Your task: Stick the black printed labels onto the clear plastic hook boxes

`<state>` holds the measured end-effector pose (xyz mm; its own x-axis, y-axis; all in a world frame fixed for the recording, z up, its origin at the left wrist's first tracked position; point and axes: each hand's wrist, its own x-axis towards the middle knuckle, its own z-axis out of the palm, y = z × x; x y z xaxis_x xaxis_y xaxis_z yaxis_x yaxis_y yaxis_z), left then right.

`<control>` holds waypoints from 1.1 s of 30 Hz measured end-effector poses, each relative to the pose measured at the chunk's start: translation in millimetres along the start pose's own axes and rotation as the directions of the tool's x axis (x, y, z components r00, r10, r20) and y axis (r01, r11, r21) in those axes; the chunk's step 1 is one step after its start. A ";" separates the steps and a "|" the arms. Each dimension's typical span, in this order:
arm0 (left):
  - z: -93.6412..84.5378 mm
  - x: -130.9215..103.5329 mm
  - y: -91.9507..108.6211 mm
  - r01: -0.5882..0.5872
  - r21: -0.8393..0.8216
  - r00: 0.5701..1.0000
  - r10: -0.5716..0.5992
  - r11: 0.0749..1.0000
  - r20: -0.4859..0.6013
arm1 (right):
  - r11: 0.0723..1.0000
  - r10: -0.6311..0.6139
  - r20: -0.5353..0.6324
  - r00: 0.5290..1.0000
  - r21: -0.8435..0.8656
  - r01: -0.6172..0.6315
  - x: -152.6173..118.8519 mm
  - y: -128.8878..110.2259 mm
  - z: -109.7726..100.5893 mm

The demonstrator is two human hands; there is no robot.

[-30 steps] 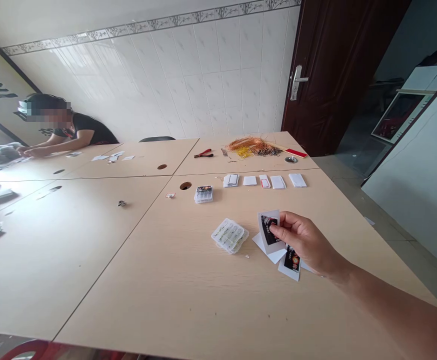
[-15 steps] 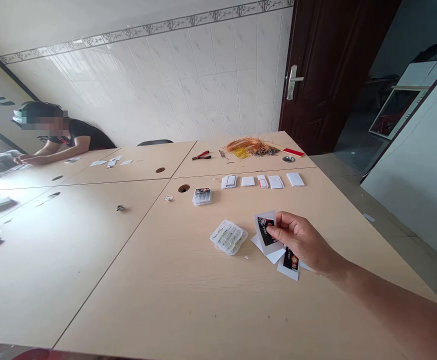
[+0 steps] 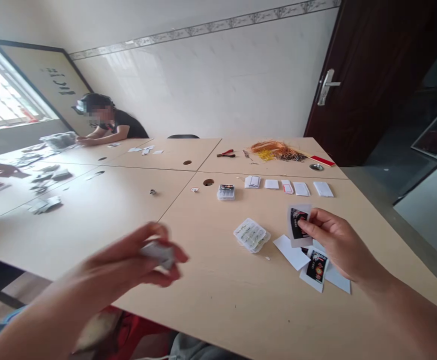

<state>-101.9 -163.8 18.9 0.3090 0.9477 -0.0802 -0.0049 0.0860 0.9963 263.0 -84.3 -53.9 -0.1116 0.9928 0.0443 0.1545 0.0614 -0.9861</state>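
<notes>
My right hand pinches a sticker sheet with a black printed label on pale backing, thumb in front. Below it on the table lie several more sheets, one with a black printed label and a plain white one. Left of these sits a clear plastic box with small greenish items in its compartments. My left hand, blurred, is raised over the front table edge. Its fingers are closed round a small crumpled whitish piece.
Behind stand a labelled clear box and a row of white card stacks. Farther back lie pliers and orange and yellow strands. A co-worker sits at far left; another person's hand shows at the left edge.
My left hand has come into view from the lower left with the crumpled piece. The view has swung left. My right hand still holds the sticker sheet.
</notes>
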 end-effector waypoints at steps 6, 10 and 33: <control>52.9 91.2 8.9 0.170 -0.294 0.891 -0.019 0.941 0.454 | 0.995 -0.095 -0.046 0.994 -0.015 0.095 2.3 -23.4 -2.3; 69.7 108.8 10.2 0.198 -0.306 0.849 -0.007 0.931 0.528 | 0.990 -0.139 -0.106 0.985 -0.014 0.138 5.2 -36.8 -6.4; 72.3 117.2 -12.3 -0.864 0.423 0.405 0.876 0.273 0.262 | 0.962 -0.269 0.024 0.963 -0.044 0.270 -3.4 -71.1 -3.2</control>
<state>3.2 -76.0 -0.5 0.3703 0.3786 0.8483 0.1337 -0.9254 0.3546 255.5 -91.8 16.6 -0.1727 0.9368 0.3043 0.1619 0.3318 -0.9294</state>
